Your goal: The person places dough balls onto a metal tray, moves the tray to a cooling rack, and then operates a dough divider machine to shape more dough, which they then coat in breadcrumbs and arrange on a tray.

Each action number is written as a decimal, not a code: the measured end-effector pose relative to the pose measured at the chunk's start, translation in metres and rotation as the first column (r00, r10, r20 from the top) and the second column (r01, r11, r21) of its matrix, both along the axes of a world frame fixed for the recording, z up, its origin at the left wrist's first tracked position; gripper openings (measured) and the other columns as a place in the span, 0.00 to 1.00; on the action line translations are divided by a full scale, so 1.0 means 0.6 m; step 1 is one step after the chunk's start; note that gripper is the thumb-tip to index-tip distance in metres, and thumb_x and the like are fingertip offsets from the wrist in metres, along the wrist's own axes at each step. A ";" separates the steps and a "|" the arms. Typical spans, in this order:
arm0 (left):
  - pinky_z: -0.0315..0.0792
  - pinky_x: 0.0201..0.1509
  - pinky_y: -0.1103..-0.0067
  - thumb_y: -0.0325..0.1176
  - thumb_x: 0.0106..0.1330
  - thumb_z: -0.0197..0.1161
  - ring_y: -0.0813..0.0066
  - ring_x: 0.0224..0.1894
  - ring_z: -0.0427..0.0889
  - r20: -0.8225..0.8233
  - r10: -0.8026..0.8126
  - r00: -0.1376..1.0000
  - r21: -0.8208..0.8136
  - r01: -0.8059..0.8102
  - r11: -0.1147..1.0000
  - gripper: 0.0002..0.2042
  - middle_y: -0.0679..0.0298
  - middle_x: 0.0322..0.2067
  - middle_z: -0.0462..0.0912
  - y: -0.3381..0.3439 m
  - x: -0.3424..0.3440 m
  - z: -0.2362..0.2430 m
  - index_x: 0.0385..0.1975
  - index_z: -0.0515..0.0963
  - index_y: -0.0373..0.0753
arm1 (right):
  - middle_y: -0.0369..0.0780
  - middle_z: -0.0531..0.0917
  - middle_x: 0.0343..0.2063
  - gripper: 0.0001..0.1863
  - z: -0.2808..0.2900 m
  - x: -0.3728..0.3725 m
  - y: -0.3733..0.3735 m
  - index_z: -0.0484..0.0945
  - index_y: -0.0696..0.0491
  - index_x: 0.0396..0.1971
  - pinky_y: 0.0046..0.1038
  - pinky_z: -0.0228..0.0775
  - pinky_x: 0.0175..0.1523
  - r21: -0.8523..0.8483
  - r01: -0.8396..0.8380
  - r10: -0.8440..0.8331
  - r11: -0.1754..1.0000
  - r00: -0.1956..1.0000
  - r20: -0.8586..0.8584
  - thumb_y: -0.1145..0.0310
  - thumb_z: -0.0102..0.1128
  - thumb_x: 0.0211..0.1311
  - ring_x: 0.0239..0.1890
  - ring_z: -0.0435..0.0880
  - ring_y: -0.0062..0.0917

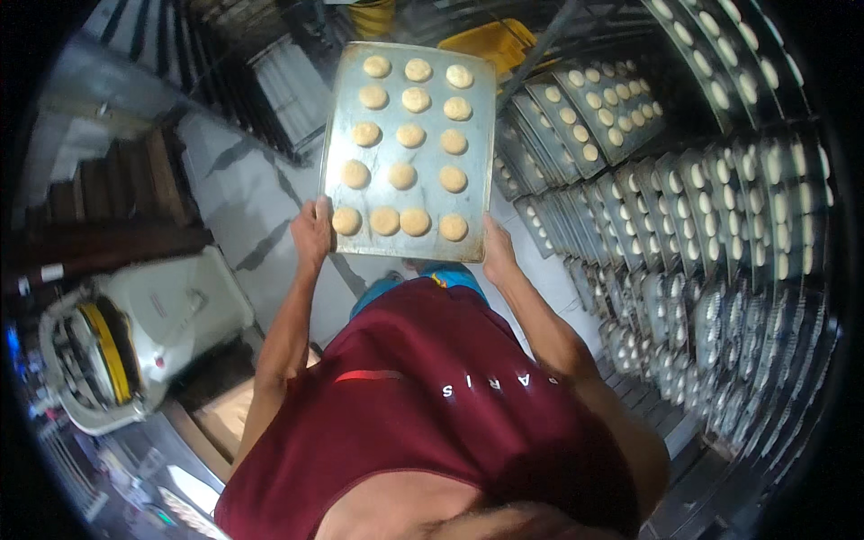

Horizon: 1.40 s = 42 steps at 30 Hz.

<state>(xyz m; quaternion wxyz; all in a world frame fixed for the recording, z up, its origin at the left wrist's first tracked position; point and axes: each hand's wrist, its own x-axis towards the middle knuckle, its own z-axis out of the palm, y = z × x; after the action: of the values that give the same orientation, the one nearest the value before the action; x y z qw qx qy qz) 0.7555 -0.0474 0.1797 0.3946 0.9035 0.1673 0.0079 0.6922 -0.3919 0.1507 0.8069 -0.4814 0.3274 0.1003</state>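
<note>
Sixteen pale rounds sit on a metal tray, which is held out in front of the person, above the tiled floor. In the head view, the left grip and right grip are closed on the tray's two side edges, near its near corners. The tray looks stiff and fairly light; its smooth face may let the rounds slide if tipped, and they look soft enough to dent. Hold is best on the bare rims; two rounds in the near row look to be touching.

On the right, a rack of loaded trays crowds that side. A yellow crate lies beyond the far edge, and a pale machine with a yellow band narrows the left.
</note>
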 end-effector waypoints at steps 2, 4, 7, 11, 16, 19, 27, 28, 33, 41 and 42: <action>0.68 0.35 0.62 0.49 0.74 0.53 0.50 0.26 0.76 0.095 -0.048 0.994 0.037 0.045 0.998 0.25 0.41 0.23 0.76 0.010 0.027 -0.032 0.27 0.75 0.28 | 0.45 0.79 0.52 0.26 -0.020 0.009 0.020 0.75 0.63 0.55 0.33 0.68 0.61 -0.002 0.113 -0.113 0.994 0.990 -0.086 0.54 0.50 0.74 0.54 0.77 0.29; 0.67 0.33 0.62 0.47 0.74 0.52 0.49 0.23 0.74 0.066 -0.051 0.996 0.009 0.051 0.999 0.24 0.42 0.21 0.74 0.014 0.046 -0.055 0.26 0.74 0.29 | 0.45 0.79 0.52 0.26 -0.025 0.015 0.030 0.75 0.64 0.55 0.33 0.68 0.61 -0.053 0.208 -0.214 0.977 0.967 -0.136 0.53 0.51 0.74 0.54 0.77 0.30; 0.67 0.33 0.62 0.46 0.74 0.53 0.50 0.24 0.74 0.018 -0.144 0.989 0.005 0.144 0.990 0.23 0.42 0.22 0.75 0.009 0.091 -0.059 0.26 0.74 0.28 | 0.46 0.79 0.52 0.26 -0.038 0.006 0.042 0.75 0.64 0.54 0.33 0.68 0.60 -0.188 0.345 -0.372 0.920 0.918 -0.137 0.54 0.52 0.73 0.53 0.77 0.31; 0.68 0.32 0.66 0.45 0.74 0.53 0.66 0.22 0.69 0.063 -0.260 0.964 -0.127 0.266 0.956 0.23 0.49 0.18 0.71 -0.033 0.139 -0.052 0.24 0.71 0.30 | 0.50 0.80 0.51 0.23 -0.074 -0.033 0.044 0.75 0.63 0.55 0.35 0.68 0.59 -0.363 0.414 -0.478 0.835 0.872 -0.107 0.59 0.51 0.74 0.52 0.78 0.37; 0.69 0.31 0.66 0.46 0.74 0.54 0.63 0.22 0.73 -0.003 -0.478 0.878 -0.225 0.466 0.856 0.23 0.47 0.19 0.74 -0.094 0.186 -0.046 0.24 0.73 0.31 | 0.53 0.83 0.44 0.20 -0.108 -0.130 0.027 0.78 0.63 0.51 0.37 0.73 0.51 -0.792 0.276 -0.455 0.544 0.890 -0.002 0.62 0.48 0.74 0.45 0.82 0.41; 0.70 0.33 0.63 0.48 0.73 0.55 0.52 0.23 0.77 -0.090 -0.572 0.816 -0.250 0.537 0.806 0.23 0.44 0.21 0.78 -0.132 0.200 -0.070 0.25 0.75 0.31 | 0.45 0.84 0.41 0.23 -0.010 -0.105 0.045 0.80 0.62 0.48 0.33 0.75 0.48 -0.464 0.643 -0.754 0.609 0.651 -0.087 0.55 0.49 0.73 0.41 0.83 0.33; 0.72 0.35 0.61 0.51 0.73 0.54 0.44 0.28 0.79 -0.026 -0.716 0.698 -0.281 0.682 0.675 0.24 0.45 0.24 0.80 -0.248 0.235 -0.063 0.27 0.76 0.32 | 0.42 0.83 0.41 0.22 -0.025 -0.150 -0.016 0.80 0.60 0.46 0.34 0.75 0.49 -0.570 0.638 -0.794 0.518 0.607 -0.041 0.55 0.52 0.72 0.42 0.82 0.33; 0.72 0.35 0.61 0.51 0.73 0.54 0.44 0.28 0.80 -0.037 -0.716 0.697 -0.258 0.685 0.681 0.24 0.44 0.24 0.80 -0.265 0.243 -0.060 0.27 0.76 0.32 | 0.42 0.83 0.40 0.22 -0.014 -0.128 -0.028 0.80 0.61 0.46 0.34 0.75 0.49 -0.549 0.666 -0.810 0.506 0.585 -0.037 0.55 0.52 0.72 0.42 0.82 0.33; 0.73 0.36 0.60 0.53 0.73 0.52 0.43 0.30 0.81 0.022 -0.701 0.713 -0.114 0.698 0.707 0.26 0.43 0.25 0.80 -0.324 0.294 -0.062 0.28 0.78 0.32 | 0.40 0.83 0.36 0.22 -0.015 -0.056 -0.079 0.80 0.63 0.42 0.31 0.75 0.43 -0.389 0.784 -0.823 0.484 0.559 0.103 0.56 0.51 0.73 0.36 0.81 0.26; 0.72 0.39 0.57 0.52 0.73 0.50 0.39 0.34 0.81 0.020 -0.713 0.701 -0.064 0.712 0.699 0.25 0.41 0.28 0.81 -0.398 0.360 -0.073 0.29 0.78 0.32 | 0.42 0.83 0.40 0.22 -0.080 -0.014 -0.152 0.80 0.63 0.44 0.32 0.73 0.49 -0.288 0.808 -0.803 0.514 0.571 0.170 0.56 0.49 0.74 0.41 0.80 0.30; 0.72 0.37 0.59 0.51 0.74 0.49 0.40 0.32 0.81 0.043 -0.712 0.701 -0.061 0.713 0.698 0.25 0.41 0.27 0.81 -0.405 0.365 -0.078 0.29 0.78 0.32 | 0.42 0.83 0.40 0.22 -0.079 -0.008 -0.160 0.79 0.63 0.44 0.32 0.73 0.49 -0.293 0.805 -0.807 0.516 0.571 0.147 0.56 0.49 0.74 0.41 0.80 0.30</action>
<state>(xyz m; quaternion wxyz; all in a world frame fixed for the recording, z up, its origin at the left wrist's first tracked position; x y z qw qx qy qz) 0.9745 -0.2903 0.1328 0.4008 0.8827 -0.1981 -0.1444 0.6875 -0.4876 0.1036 0.6678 -0.4013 0.5276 -0.3387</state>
